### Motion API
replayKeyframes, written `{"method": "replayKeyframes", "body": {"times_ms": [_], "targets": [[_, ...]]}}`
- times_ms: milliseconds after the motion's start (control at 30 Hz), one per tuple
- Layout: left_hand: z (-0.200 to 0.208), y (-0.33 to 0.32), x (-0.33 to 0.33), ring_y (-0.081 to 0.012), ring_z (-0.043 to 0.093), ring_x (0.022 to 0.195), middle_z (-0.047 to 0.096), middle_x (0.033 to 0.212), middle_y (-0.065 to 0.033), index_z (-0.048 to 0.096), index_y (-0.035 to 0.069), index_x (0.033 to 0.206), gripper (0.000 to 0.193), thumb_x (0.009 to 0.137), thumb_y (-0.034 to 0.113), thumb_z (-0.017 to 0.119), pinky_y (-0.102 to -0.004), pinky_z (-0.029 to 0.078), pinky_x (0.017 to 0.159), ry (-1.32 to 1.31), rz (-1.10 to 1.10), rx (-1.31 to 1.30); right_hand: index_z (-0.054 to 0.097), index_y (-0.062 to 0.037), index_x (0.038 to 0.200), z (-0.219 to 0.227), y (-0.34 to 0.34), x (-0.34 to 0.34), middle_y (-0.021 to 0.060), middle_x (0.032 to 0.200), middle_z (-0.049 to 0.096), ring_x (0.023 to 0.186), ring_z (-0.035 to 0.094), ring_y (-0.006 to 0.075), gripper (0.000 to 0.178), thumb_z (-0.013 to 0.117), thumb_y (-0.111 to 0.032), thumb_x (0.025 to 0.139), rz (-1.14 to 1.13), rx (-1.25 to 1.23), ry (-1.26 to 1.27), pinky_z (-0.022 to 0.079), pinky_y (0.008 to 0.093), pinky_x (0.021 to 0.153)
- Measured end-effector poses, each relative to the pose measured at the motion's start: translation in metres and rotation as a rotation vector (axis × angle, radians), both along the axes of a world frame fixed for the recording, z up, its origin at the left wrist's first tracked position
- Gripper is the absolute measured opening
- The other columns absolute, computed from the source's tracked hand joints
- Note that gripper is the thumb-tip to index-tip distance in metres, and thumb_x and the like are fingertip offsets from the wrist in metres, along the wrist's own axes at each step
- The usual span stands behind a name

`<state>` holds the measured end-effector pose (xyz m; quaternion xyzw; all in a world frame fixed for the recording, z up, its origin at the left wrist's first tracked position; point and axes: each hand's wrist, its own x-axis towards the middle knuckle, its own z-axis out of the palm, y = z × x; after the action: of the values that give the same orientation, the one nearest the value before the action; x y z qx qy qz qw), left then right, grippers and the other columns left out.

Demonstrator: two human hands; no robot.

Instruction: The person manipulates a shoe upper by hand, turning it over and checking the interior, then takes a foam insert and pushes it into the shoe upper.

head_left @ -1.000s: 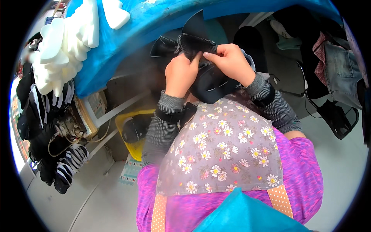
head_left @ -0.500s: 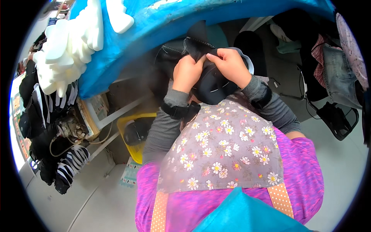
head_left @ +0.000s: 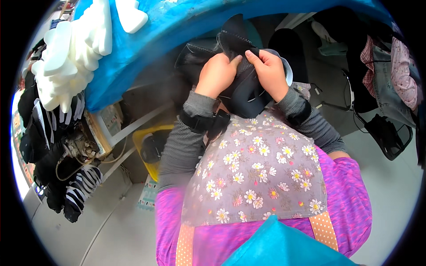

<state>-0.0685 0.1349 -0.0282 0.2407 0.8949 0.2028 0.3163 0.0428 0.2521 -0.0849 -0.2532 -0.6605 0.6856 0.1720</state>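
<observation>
My left hand (head_left: 218,74) and my right hand (head_left: 270,74) are close together over my lap, just in front of the blue-covered table. Both are closed, thumbs facing each other, pinching a black stitched fabric piece (head_left: 233,36) with pale stitching along its edges. A pointed flap of it sticks up beyond my fingers, and part is hidden behind them. Below my hands, more black material (head_left: 246,98) with short white marks lies on my flowered apron (head_left: 253,173). Whether it is joined to the pinched piece I cannot tell. A white curved edge (head_left: 287,71) shows beside my right hand.
The blue-covered table (head_left: 177,26) runs across the far side, with white foam pieces (head_left: 75,48) piled on its left. Black and striped fabric pieces (head_left: 84,181) hang at left near a small machine (head_left: 80,144). A yellow basket (head_left: 138,144) stands below. Clothes (head_left: 384,84) hang at right.
My thumbs have moved apart slightly, and the black fabric between them shows more. The flap stands a little higher. The view has shifted slightly.
</observation>
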Motion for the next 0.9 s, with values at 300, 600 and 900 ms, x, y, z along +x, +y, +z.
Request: {"method": "replayKeyframes", "body": {"times_ms": [300, 600, 900], "targets": [[-0.012, 0.002, 0.012, -0.0445, 0.067, 0.082, 0.069, 0.084, -0.0257, 0.073, 0.0, 0.091, 0.04, 0.094, 0.038, 0.061, -0.049, 0.053, 0.074, 0.111, 0.058, 0.078, 0.06, 0.0027, 0.078, 0.003, -0.007, -0.002, 0.0073, 0.058, 0.053, 0.054, 0.043, 0.008, 0.032, 0.065, -0.022, 0.098, -0.079, 0.071, -0.003, 0.035, 0.0293, 0.05], [0.017, 0.004, 0.026, -0.0422, 0.067, 0.081, 0.07, 0.082, -0.0218, 0.072, 0.005, 0.091, 0.032, 0.095, 0.034, 0.06, -0.0482, 0.053, 0.07, 0.262, 0.108, 0.289, 0.067, 0.0012, 0.097, 0.009, -0.009, -0.005, -0.0038, 0.084, 0.065, 0.071, 0.053, 0.0016, 0.027, 0.059, -0.023, 0.104, -0.075, -0.511, 0.207, 0.044, 0.0192, 0.062], [-0.008, 0.01, 0.009, -0.0475, 0.064, 0.073, 0.062, 0.071, -0.0303, 0.063, -0.009, 0.077, 0.049, 0.094, 0.038, 0.067, -0.0476, 0.052, 0.062, 0.235, 0.03, 0.239, 0.064, -0.0005, 0.078, -0.014, -0.003, -0.006, -0.0058, 0.063, 0.055, 0.058, 0.046, 0.0015, 0.033, 0.063, -0.024, 0.101, -0.107, -0.142, 0.119, 0.036, 0.0229, 0.05]]}}
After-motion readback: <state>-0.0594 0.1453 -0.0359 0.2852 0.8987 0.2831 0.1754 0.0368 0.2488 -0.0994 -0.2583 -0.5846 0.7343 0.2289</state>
